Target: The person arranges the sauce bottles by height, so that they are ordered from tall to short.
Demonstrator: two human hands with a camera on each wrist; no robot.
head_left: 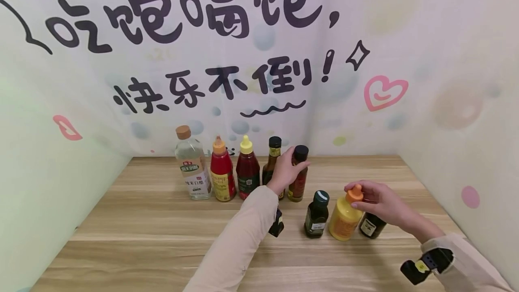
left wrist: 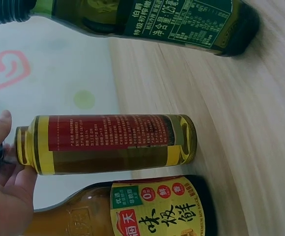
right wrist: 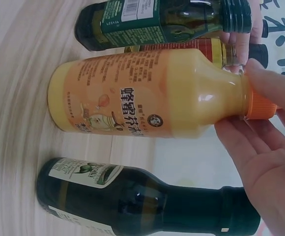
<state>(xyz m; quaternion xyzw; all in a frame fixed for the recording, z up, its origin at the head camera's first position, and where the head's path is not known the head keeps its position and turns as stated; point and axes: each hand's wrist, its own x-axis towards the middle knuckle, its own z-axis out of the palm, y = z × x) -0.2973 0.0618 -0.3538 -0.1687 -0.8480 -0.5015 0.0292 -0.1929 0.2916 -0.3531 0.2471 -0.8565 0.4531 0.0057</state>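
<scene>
At the left of the head view, a clear bottle (head_left: 193, 166), a red bottle (head_left: 222, 175), a dark red bottle (head_left: 248, 172) and a soy sauce bottle (head_left: 270, 170) make a row on the worktop (head_left: 162, 238). Next, just right of centre, the left hand (head_left: 285, 172) holds the slim bottle (head_left: 298, 186) by its top, fingers closed in narrowly. Gripped so high, it would be best kept upright and guided slowly, clear of its near neighbour.

Right of centre and lower stands the green-capped bottle (head_left: 316, 217); beside it, the right hand (head_left: 379, 203) pinches the yellow bottle (head_left: 343, 222) about its orange cap and neck. A level, gentle hold seems wise (squeezing the neck could tip it), with the knuckles kept off the dark bottle (head_left: 373, 225) at its right.

As for what is hidden: the left hand covers part of the soy sauce bottle in the head view, and the slim bottle's cap is mostly masked in the left wrist view. Whether either held base touches the wood, I cannot tell. The right hand hides the dark bottle's top in the head view.
</scene>
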